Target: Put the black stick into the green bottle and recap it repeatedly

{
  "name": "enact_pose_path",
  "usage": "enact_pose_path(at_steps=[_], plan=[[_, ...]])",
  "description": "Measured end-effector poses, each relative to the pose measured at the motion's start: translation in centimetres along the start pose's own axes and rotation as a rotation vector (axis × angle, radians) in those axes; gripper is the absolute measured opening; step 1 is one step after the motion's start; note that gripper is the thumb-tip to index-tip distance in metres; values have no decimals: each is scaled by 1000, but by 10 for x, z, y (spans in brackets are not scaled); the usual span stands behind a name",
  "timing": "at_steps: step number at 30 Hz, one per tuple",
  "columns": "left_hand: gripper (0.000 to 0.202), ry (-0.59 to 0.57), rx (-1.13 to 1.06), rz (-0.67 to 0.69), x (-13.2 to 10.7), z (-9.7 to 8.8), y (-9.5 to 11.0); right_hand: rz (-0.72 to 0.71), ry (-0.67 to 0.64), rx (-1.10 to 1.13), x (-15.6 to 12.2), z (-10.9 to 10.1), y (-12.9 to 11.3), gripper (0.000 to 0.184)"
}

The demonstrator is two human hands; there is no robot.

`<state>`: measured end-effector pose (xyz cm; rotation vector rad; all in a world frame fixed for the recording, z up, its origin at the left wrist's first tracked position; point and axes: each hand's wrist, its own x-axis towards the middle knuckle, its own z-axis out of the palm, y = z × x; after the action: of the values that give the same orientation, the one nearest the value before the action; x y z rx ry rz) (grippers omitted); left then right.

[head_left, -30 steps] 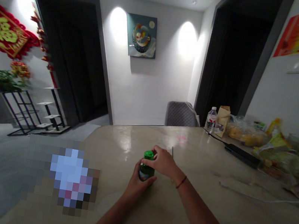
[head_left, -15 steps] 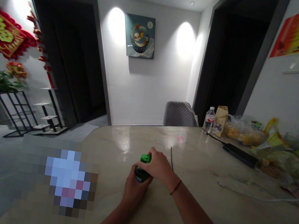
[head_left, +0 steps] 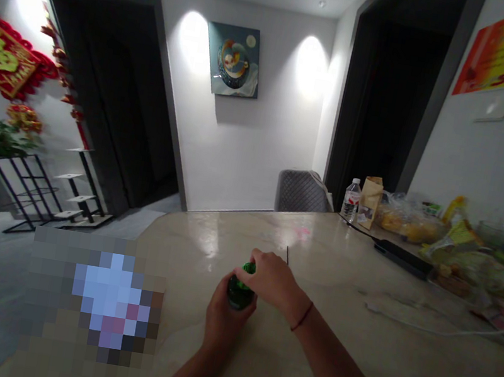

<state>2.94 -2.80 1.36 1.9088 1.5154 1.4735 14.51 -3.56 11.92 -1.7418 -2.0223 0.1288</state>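
Note:
A small dark green bottle (head_left: 238,291) with a bright green cap (head_left: 248,269) stands on the beige stone table (head_left: 312,351). My left hand (head_left: 224,321) is wrapped round the bottle's body from the near side. My right hand (head_left: 272,279) is closed over the green cap from above and the right, hiding most of it. A red string band sits on my right wrist.
A thin dark stick (head_left: 288,256) lies just beyond my hands. At the table's far right are a water bottle (head_left: 351,200), a paper bag (head_left: 369,201), food bags (head_left: 423,225), a black power strip (head_left: 401,257) and a white cable (head_left: 440,327). A grey chair (head_left: 302,192) stands behind.
My right hand has closed further down over the cap, so less green shows. Both hands and the bottle drifted slightly left in view as the camera shifted.

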Motion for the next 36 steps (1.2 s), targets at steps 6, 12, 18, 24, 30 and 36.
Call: enact_pose_path(at_steps=[6,12,18,24,30,36], plan=[[54,-29,-5,-17,-1,0,1,-77,-36,117,3,-2,12,32],[52,-157,-8,6,10,-9,15,-69,-41,226,4,-12,21,30],[49,-332,38,92,33,-29,32,-96,26,310,8,-18,31,31],[52,-530,71,145,65,-31,51,-65,95,346,12,-27,47,29],[48,-549,7,162,68,-12,51,-108,35,410,11,-35,66,24],[47,-596,-48,112,60,-6,43,-110,-81,400,10,-31,75,17]])
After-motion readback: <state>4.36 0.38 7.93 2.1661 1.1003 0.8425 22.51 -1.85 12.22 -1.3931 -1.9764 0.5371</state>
